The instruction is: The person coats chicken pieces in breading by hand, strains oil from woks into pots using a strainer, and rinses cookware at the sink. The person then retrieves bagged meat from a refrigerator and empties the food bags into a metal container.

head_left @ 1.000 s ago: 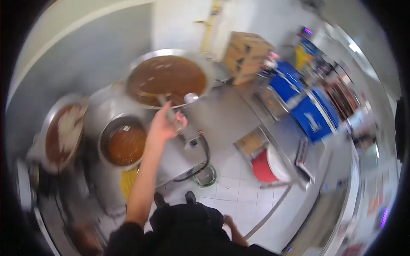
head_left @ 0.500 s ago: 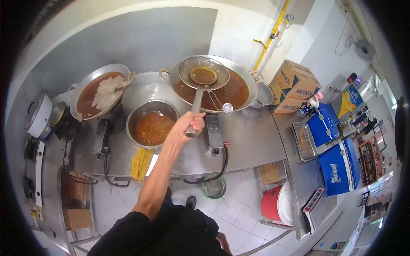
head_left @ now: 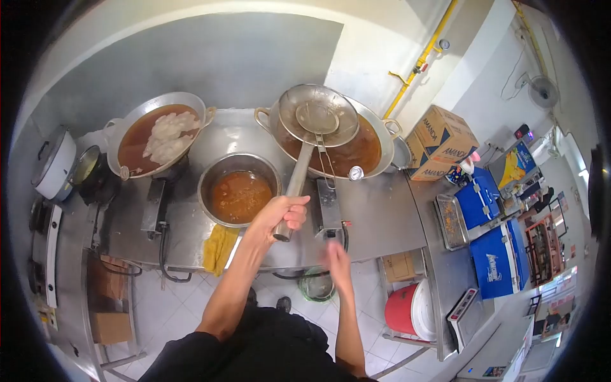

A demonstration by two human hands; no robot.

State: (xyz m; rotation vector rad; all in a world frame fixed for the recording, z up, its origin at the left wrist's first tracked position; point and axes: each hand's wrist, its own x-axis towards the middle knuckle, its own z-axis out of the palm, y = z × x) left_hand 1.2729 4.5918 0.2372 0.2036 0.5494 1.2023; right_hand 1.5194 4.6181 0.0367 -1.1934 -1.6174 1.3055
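Note:
My left hand is wrapped round the thick metal handle of a large round strainer. A smaller strainer with a thin wire handle lies inside its bowl. Both are above a wide wok of brown liquid, and a dial thermometer shows at the wok's near side. My right hand is raised near the counter's front edge, below the strainer handle; motion smears its fingers. Left of the strainer handle stands a steel pot holding brown liquid.
Another wok holds brown liquid and a pale mass. A yellow cloth hangs over the counter edge. Cardboard boxes, a metal tray and blue coolers are on the right. A red bucket stands below.
The large strainer is lifted and tilted, and liquid no longer pools in the small strainer. My left hand has drawn nearer to me. My right hand has risen from the bottom of the view.

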